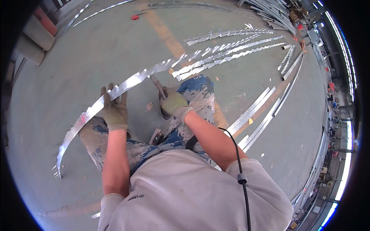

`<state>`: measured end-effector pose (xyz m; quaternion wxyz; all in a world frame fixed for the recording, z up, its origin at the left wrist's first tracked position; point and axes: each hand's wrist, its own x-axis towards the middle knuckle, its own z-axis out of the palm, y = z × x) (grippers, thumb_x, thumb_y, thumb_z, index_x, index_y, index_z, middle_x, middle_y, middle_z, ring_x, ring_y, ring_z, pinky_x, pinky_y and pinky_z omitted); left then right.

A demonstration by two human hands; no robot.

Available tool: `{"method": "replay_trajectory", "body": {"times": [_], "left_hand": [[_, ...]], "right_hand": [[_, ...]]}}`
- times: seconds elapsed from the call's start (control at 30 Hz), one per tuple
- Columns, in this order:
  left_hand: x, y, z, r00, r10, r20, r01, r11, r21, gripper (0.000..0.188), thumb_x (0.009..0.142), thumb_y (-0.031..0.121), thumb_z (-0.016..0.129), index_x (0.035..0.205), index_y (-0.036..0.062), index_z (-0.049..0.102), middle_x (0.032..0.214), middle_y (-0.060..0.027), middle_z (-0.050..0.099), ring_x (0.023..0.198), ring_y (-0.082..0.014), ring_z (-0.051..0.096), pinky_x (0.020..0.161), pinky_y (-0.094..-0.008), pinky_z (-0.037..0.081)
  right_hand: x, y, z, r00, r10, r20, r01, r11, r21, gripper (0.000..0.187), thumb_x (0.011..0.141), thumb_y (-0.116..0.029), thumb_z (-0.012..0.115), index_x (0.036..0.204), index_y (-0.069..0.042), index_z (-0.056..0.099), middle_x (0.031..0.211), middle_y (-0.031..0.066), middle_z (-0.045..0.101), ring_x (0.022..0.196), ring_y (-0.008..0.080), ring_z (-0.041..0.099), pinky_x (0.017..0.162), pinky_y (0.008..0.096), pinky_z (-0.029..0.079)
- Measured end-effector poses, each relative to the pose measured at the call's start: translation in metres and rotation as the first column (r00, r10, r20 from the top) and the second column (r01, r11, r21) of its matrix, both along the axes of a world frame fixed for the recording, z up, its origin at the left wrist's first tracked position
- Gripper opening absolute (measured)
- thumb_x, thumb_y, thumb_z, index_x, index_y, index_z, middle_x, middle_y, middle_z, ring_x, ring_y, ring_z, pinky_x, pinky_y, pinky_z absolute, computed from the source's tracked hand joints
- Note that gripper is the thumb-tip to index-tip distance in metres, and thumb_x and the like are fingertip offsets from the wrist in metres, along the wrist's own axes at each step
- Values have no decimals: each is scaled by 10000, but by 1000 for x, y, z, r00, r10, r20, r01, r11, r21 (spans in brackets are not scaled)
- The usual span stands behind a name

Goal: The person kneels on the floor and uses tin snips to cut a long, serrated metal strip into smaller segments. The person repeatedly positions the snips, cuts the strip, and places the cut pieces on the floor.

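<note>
A long, shiny metal strip (131,82) with bent tabs along its far edge curves across the floor in front of me. My left hand (115,114), in a pale green work glove, holds it from beneath. The spread fingertips show past the strip's far edge. In my right hand (174,101), also gloved, is a narrow metal hand tool (158,86) that looks like pliers. Its tip meets the strip's near edge, right of my left hand. Glare and blur hide exactly how the jaws sit on the metal.
Several similar tabbed strips (231,54) lie at the far right. Flat metal strips (252,111) rest by my right side. A stack of metal profiles (269,13) stands farther off. Large cylinders (38,36) are at the far left, and a small red object (135,17) lies ahead.
</note>
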<state>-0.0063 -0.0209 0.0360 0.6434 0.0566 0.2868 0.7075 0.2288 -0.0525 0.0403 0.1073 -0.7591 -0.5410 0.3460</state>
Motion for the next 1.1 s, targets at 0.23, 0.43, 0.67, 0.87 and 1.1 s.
{"method": "replay_trajectory", "body": {"times": [0.23, 0.43, 0.67, 0.87, 1.1], "left_hand": [[8, 5, -32, 984, -178, -33, 180, 980, 88, 413, 1037, 285, 598, 1416, 147, 508, 1376, -140, 600, 1277, -305, 600, 1082, -534, 516], [3, 14, -22, 982, -187, 8, 186, 967, -172, 361, 1049, 296, 582, 1350, 97, 563, 1326, -124, 615, 1191, -269, 656, 977, -466, 592], [-2, 18, -19, 973, -231, 5, 228, 957, -177, 434, 1054, 349, 559, 1380, 66, 517, 1310, -155, 612, 1171, -271, 649, 991, -477, 568], [3, 17, -35, 942, -334, 34, 335, 934, -125, 519, 1083, 460, 455, 1381, 39, 513, 1315, -169, 621, 1129, -293, 649, 994, -524, 548], [1, 19, -43, 935, -344, 85, 351, 931, -96, 514, 1093, 473, 422, 1330, 37, 557, 1288, -171, 637, 1100, -288, 656, 988, -524, 559]], "right_hand": [[16, 23, 7, 326, 838, 438, -779, 500, -378, 307, 927, -162, 580, 1148, -63, 768, 1231, 171, 712, 1180, 439, 636, 980, 491, 532], [12, 10, -14, 985, 105, -136, -138, 955, -263, 385, 959, -288, 619, 1222, -10, 669, 1052, 200, 706, 882, 303, 699, 770, 382, 575], [-31, -16, 24, 789, -174, -589, -112, 902, -417, 479, 1037, -452, 579, 1295, -50, 605, 974, 107, 695, 727, 162, 647, 620, 328, 543], [-51, -15, 6, 742, -115, -661, -172, 919, -354, 482, 1045, -447, 576, 1348, -72, 590, 974, 97, 683, 733, 144, 629, 600, 304, 528], [-53, -11, 5, 769, -45, -637, -207, 926, -315, 416, 1055, -387, 558, 1332, -78, 593, 940, 57, 659, 679, 122, 597, 551, 288, 502]]}}
